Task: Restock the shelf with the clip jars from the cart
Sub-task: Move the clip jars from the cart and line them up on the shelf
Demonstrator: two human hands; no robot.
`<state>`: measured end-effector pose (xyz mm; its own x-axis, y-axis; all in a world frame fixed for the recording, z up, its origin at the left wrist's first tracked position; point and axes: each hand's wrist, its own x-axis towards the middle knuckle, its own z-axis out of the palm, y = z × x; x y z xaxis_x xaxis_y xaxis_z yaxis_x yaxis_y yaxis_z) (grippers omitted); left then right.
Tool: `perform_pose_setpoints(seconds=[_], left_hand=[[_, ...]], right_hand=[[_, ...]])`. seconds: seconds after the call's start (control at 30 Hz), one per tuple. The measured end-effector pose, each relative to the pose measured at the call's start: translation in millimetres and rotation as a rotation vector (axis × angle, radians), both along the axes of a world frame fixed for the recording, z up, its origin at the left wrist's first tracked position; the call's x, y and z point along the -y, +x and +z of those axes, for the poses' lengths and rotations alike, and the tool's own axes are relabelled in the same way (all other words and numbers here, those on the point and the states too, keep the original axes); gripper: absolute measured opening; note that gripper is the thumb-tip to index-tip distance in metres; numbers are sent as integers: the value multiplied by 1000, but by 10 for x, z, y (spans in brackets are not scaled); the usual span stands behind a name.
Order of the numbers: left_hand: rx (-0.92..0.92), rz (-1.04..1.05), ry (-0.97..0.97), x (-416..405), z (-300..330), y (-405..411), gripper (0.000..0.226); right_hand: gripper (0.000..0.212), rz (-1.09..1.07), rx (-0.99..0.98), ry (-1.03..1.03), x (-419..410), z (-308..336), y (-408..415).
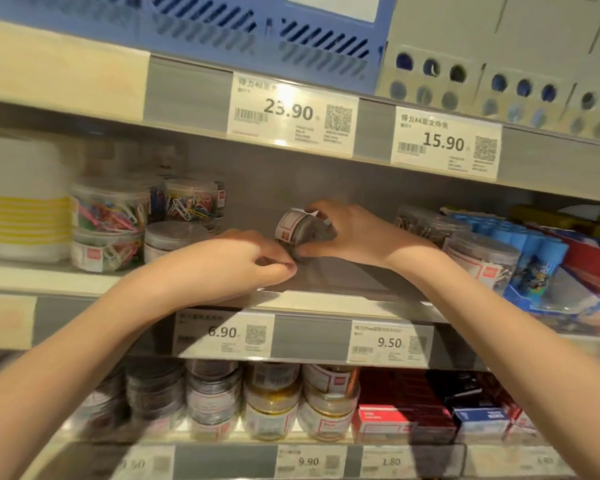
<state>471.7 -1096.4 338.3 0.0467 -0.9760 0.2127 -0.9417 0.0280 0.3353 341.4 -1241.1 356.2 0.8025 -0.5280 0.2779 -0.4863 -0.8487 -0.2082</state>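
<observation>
Both hands are at the middle shelf (326,301). Right hand (354,233) has its fingers curled round a clip jar (296,226), tilted, in the open gap of the shelf. Left hand (243,261) has its fingertips pinched together at the jar's lower edge; I cannot tell if they actually hold it. Stocked jars (111,223) stand to the left, more jars (478,254) to the right. I judge restocking part done: this jar is not yet seated. The cart is out of view, so I cannot tell the remaining count.
</observation>
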Motion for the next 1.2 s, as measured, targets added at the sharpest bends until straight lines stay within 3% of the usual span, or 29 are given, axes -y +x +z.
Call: perform_pose_setpoints(seconds=[0.4, 0.73, 1.0, 1.2], left_hand=[[87, 101, 9, 28, -29, 1, 39], [-1, 41, 37, 26, 16, 10, 27], [-78, -45, 70, 226, 137, -60, 60], [35, -103, 113, 318, 166, -139, 52]], right_hand=[[65, 23, 44, 78, -86, -35, 25], [51, -28, -124, 33, -173, 246, -271], [56, -57, -189, 104, -46, 278, -336], [52, -65, -208, 81, -34, 320, -415]])
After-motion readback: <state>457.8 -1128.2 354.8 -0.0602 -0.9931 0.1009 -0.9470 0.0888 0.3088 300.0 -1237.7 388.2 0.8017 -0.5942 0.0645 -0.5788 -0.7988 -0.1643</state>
